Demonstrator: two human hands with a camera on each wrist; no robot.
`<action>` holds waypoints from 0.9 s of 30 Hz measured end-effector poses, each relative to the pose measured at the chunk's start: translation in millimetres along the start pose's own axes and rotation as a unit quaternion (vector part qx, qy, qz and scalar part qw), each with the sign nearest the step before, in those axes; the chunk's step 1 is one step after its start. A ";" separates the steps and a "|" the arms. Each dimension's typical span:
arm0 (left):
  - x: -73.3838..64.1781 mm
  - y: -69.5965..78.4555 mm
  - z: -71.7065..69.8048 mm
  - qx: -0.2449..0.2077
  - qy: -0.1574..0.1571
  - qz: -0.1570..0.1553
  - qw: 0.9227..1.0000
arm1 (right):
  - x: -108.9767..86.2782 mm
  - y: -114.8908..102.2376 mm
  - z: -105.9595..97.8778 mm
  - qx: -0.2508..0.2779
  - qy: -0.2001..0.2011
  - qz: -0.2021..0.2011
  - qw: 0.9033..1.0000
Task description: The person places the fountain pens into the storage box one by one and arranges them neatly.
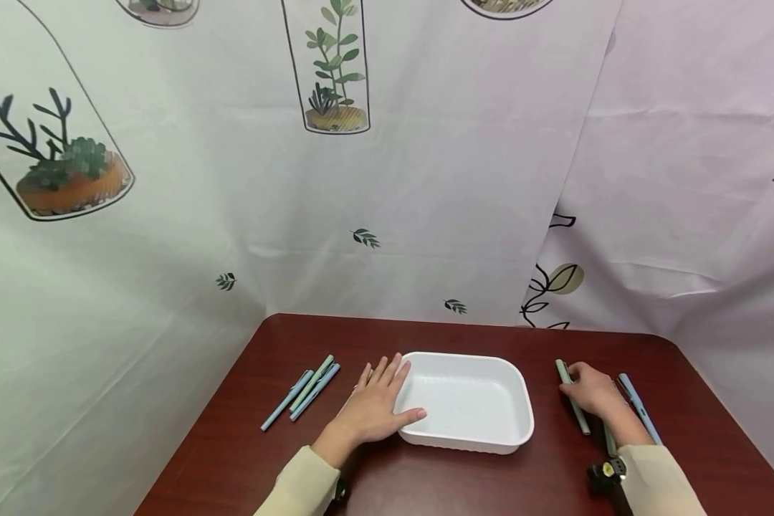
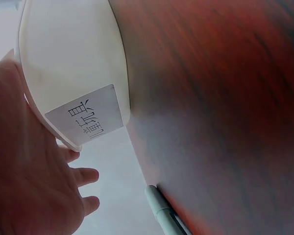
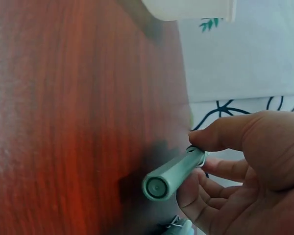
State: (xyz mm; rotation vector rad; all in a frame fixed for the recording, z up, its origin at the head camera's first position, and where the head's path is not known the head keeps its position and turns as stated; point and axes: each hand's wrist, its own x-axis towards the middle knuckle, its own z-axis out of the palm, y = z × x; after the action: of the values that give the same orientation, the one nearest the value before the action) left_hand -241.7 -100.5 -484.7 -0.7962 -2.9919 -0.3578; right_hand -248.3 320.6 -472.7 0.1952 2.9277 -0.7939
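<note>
A white rectangular plastic box (image 1: 467, 401) stands in the middle of the table. My left hand (image 1: 377, 405) rests on its left rim, fingers straight and spread, the thumb reaching over the edge. In the left wrist view a printed label (image 2: 90, 115) shows on the box's side, and a light green pen (image 2: 162, 211) lies beyond it. On the right, my right hand (image 1: 592, 390) pinches a light green pen (image 1: 572, 396) between thumb and fingers. The right wrist view shows that pen's round end (image 3: 157, 187) pointing toward the camera, above the table.
Left of the box lie two blue pens (image 1: 287, 401) (image 1: 316, 393) and a green pen (image 1: 311, 385), close together. A blue pen (image 1: 640, 408) lies right of my right wrist, another green pen (image 1: 609, 438) partly under it. A patterned cloth (image 1: 413, 179) hangs behind the table (image 1: 335, 466).
</note>
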 end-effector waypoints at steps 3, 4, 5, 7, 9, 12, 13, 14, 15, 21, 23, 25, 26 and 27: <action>-0.7 -0.4 0.3 0.005 0.002 0.000 1.000 | -2.4 -1.1 -4.1 0.024 -0.002 0.000 1.000; -0.8 -0.3 0.3 0.008 0.002 0.000 1.000 | -2.9 -1.5 -5.1 0.034 -0.003 0.002 0.999; -1.0 -0.2 0.2 0.010 0.003 -0.001 1.000 | -3.5 -1.7 -6.1 0.042 -0.004 0.002 0.999; -1.3 0.1 -0.4 0.013 0.003 -0.001 1.000 | -4.5 -1.9 -7.6 0.066 -0.010 0.001 0.998; -1.4 0.3 -0.5 0.013 0.001 -0.002 1.000 | -4.7 -1.7 -8.3 0.094 -0.017 0.001 0.995; -1.3 0.1 -0.3 0.010 0.000 0.000 1.000 | -4.1 -1.2 -9.0 0.139 -0.026 -0.002 0.990; -1.1 -0.1 -0.3 0.011 -0.002 0.000 1.000 | -3.7 -1.0 -9.0 0.154 -0.029 -0.002 0.988; -1.0 -0.4 -0.4 0.012 -0.003 0.001 1.000 | -3.6 -0.9 -9.1 0.166 -0.031 -0.002 0.986; -0.9 -0.5 -0.7 0.013 -0.004 0.001 1.000 | -3.5 -0.7 -9.2 0.179 -0.034 -0.003 0.983; -0.2 -0.5 -2.0 0.014 -0.010 0.000 1.000 | -5.1 -1.0 -10.2 0.247 -0.044 0.014 0.968; -0.2 0.0 -2.5 0.013 -0.009 0.000 1.000 | -6.7 -2.0 -10.8 0.265 -0.047 0.019 0.963; -0.4 0.5 -3.0 0.013 -0.009 0.000 1.000 | -8.7 -2.6 -11.2 0.278 -0.051 0.020 0.959; -0.4 0.7 -3.2 0.014 -0.010 -0.001 1.000 | -9.7 -3.2 -11.1 0.284 -0.052 0.023 0.957; -0.4 0.8 -3.2 0.014 -0.010 0.000 1.000 | -10.7 -3.5 -11.3 0.288 -0.053 0.023 0.956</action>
State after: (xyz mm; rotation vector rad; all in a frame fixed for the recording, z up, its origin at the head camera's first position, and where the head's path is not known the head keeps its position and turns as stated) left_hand -241.0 -100.8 -481.4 -0.8021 -3.0086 -0.3097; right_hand -239.0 322.3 -459.9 0.2493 2.5014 -1.5746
